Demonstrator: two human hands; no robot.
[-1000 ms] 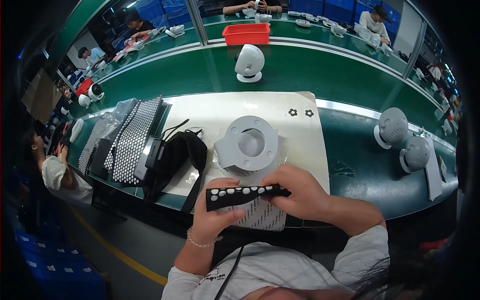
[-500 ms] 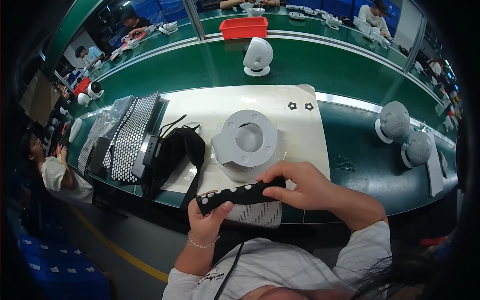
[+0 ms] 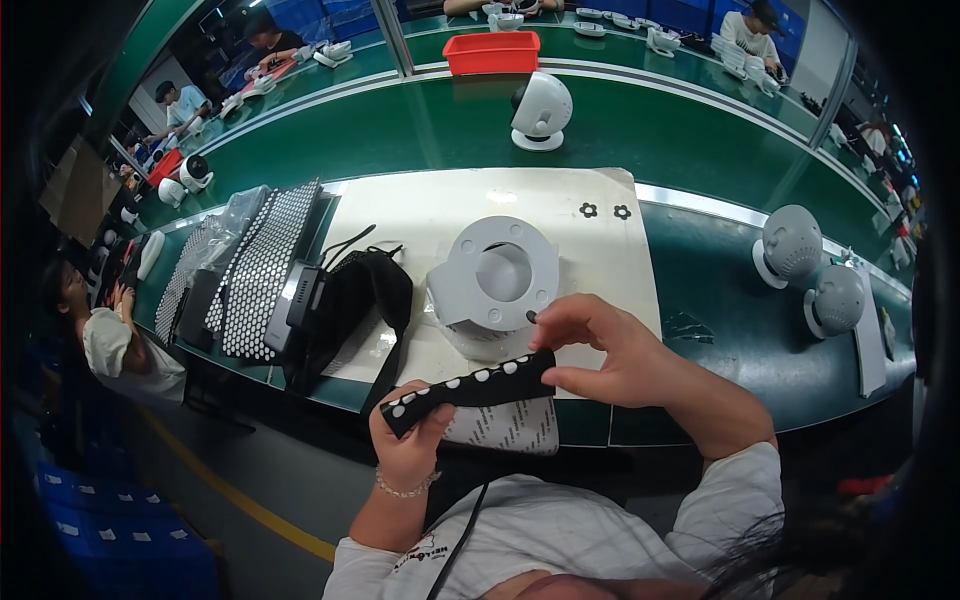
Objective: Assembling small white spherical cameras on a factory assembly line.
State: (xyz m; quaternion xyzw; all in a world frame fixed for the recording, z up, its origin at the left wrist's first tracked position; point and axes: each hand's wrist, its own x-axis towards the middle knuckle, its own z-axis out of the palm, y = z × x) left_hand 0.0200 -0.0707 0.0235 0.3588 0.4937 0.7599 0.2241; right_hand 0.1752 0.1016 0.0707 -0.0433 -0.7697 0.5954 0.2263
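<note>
My left hand (image 3: pixel 407 440) is closed on the near end of a sheet of round black pads (image 3: pixel 470 388). The sheet is bent over, with white dots along the fold and a printed pale backing (image 3: pixel 510 425) hanging below. My right hand (image 3: pixel 610 355) has a small dark round pad (image 3: pixel 532 316) at its fingertip, just off the rim of a light grey ring-shaped base (image 3: pixel 545 265). Its thumb is near the sheet's right end. The base lies on the pale work mat (image 3: pixel 600 270), with round recesses facing up and a wide central opening.
Dotted pad sheets (image 3: pixel 265 290), a black bag (image 3: pixel 370 290) and a grey device (image 3: pixel 300 300) lie left. A white rounded unit (image 3: pixel 541 112) stands on the green belt (image 3: pixel 420 130); two more units (image 3: pixel 790 245) stand right. A red bin (image 3: pixel 491 54) is beyond. People work around.
My right hand has lifted off the sheet and moved up toward the base, carrying a dark round pad. The left hand still grips the sheet, which has tilted a little.
</note>
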